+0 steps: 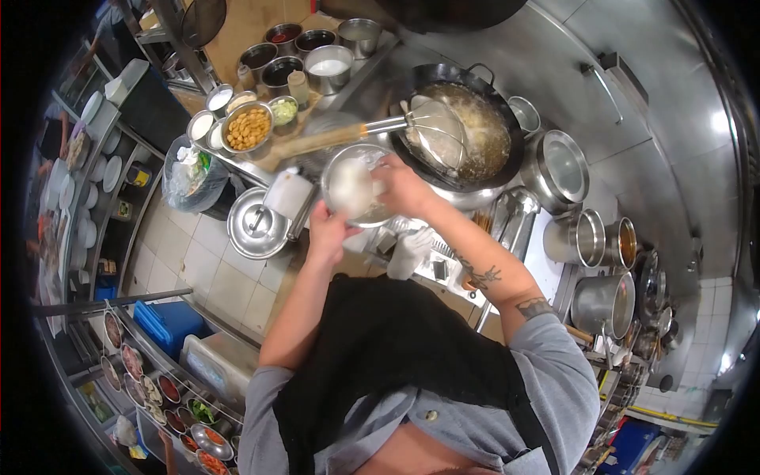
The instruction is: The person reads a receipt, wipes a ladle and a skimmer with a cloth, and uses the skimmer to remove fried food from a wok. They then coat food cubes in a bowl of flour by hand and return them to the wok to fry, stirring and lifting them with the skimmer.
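Observation:
A round metal bowl (331,165) with blurred white contents is in front of my body. My left hand (328,229) grips its near left rim. Over the right side of the bowl, my right hand (402,188) has its fingers bent down inside; what they hold, if anything, is hidden by blur. Just beyond, a black wok (513,138) holds bubbling oil. A wire strainer (443,141) with pale food under or in it rests in the wok, its wooden handle (321,142) reaching left past the bowl's far side.
Bowls of nuts (247,128) and seasonings stand at the upper left. A lidded steel pot (258,223) and a lined bin (190,176) are at the left. Several steel pots, one a tall pot (602,304), stand at the right. A white cloth (410,253) lies near my apron.

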Action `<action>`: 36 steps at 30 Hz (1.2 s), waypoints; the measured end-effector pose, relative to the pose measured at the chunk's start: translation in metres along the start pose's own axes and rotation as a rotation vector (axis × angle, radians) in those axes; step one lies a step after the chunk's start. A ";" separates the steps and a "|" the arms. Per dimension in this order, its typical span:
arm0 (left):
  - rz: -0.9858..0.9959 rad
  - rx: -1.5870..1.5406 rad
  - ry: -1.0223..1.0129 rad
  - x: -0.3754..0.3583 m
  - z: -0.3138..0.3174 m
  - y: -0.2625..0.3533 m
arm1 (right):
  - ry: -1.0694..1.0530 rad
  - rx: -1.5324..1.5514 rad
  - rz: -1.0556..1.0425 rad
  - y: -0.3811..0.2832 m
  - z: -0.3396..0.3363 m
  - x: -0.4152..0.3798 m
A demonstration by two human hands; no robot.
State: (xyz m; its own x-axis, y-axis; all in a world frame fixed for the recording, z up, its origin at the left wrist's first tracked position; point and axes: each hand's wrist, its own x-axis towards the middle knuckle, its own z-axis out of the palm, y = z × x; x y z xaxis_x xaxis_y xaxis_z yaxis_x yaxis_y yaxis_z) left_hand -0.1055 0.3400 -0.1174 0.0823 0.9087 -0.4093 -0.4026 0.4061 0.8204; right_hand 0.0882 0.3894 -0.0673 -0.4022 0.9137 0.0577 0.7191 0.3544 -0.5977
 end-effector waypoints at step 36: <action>0.016 -0.080 0.072 -0.030 -0.012 -0.030 | -0.074 -0.103 -0.171 -0.031 -0.028 0.031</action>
State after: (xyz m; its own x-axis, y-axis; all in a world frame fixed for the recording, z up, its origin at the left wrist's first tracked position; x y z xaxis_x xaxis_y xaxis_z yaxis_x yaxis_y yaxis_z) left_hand -0.1067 0.2997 -0.1347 0.0105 0.9046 -0.4261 -0.4751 0.3795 0.7939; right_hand 0.0695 0.4119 -0.0247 -0.5614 0.8226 0.0898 0.6895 0.5250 -0.4989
